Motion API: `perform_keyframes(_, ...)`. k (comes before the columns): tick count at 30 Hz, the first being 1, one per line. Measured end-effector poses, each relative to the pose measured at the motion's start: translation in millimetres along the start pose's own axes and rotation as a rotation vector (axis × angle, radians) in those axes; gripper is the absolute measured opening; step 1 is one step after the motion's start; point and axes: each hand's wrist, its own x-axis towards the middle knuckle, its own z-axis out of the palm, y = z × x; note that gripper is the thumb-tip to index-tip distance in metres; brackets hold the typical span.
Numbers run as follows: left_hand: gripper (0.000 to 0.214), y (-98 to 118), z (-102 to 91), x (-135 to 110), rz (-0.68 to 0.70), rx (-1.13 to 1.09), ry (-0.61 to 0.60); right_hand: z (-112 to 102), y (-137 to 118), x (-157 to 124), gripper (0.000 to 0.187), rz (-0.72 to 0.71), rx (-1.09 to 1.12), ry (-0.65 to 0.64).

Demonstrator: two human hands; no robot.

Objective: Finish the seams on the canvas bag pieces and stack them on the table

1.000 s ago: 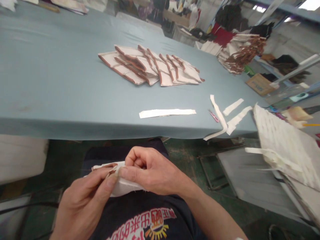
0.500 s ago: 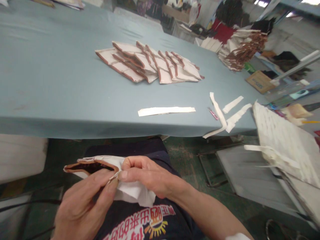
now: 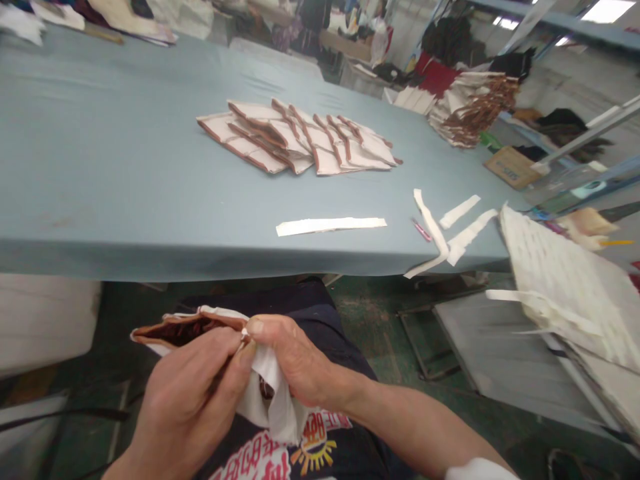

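Over my lap I hold a white fabric pouch (image 3: 273, 383) with brown edging and a dark brown inside; its mouth gapes toward the left. My left hand (image 3: 193, 387) pinches the brown-trimmed edge between thumb and fingers. Right against it, my right hand (image 3: 295, 357) grips the same edge at a corner, thumb on top. The two sets of fingertips meet there, and white cloth hangs down below them. Whatever small part lies between the fingertips is mostly hidden.
On the blue-green table (image 3: 125, 180) lies an overlapping row of similar pouches (image 3: 327, 143). Nearer are a white strip (image 3: 330, 227), more strips (image 3: 430, 223) and a small pink tool (image 3: 421, 230). A tall pouch stack (image 3: 473, 110) stands far right, and a board with pale cloth (image 3: 560, 287) juts out at right.
Both hands have shifted slightly right with the pouch. The right fingers have closed in tighter at the corner, and the white cloth beneath has folded, baring a dark patch. The view has tilted a little.
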Motion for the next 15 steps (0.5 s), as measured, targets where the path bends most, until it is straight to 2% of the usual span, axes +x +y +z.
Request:
perform_keyframes(3, 0.030, 6.5, 6.7, 3.1, 0.256, 0.091, -0.012, -3.7, 3.5, 2.2, 0.043, -0.045, -0.149, 0.029)
perform_keyframes(6, 0.033, 9.8, 11.4, 5.5, 0.284, 0.104, 0.022, -8.0, 4.7, 7.3, 0.047, -0.045, -0.216, 0.012)
perform_keyframes(8, 0.034, 6.0, 9.2, 7.1, 0.179, 0.073, 0.021, -10.9, 3.8, 11.4, 0.056, -0.055, -0.198, -0.034)
perform_keyframes(12, 0.038, -12.2, -11.1, 13.2, -0.166, -0.073, 0.016, -21.5, -2.8, 17.1, 0.063, -0.088, -0.287, -0.095)
perform_keyframes(15, 0.034, -15.1, -29.1, 23.4, -0.270, -0.161, 0.002, -33.3, -14.7, 15.6, 0.050, -0.182, -0.466, 0.041)
